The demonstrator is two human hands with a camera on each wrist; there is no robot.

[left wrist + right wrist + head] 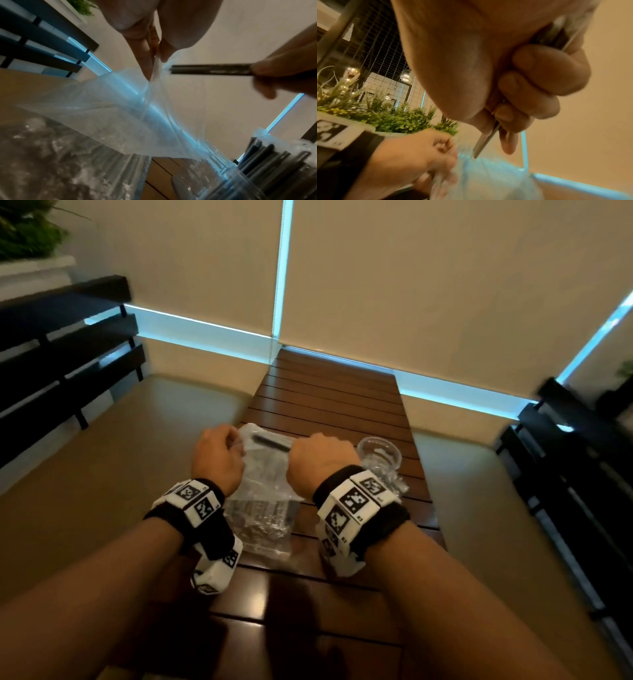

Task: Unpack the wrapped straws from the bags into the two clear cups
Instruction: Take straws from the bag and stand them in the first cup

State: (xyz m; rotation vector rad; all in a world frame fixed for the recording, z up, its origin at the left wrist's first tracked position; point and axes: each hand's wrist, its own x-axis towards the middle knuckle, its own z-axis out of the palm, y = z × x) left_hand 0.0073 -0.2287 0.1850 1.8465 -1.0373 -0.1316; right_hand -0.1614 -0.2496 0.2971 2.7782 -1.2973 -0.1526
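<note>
A clear plastic bag point(260, 508) stands on the slatted wooden table point(329, 392) between my hands. My left hand point(222, 453) pinches its top edge between thumb and fingers point(145, 63). My right hand point(318, 453) grips one black wrapped straw point(270, 444) lying level over the bag's mouth; the same straw point(209, 69) shows in the left wrist view and again, as the straw point(485, 142), under my curled fingers. A clear cup point(378, 455) stands just right of my right hand. In the left wrist view a clear cup point(274, 169) holds several black straws.
Dark slatted benches point(61, 354) line the left side and another dark bench point(575, 481) the right. A white planter with green plants point(399, 121) stands behind on the left. Beige blinds point(445, 285) close the far wall. The table is narrow, its edges near both wrists.
</note>
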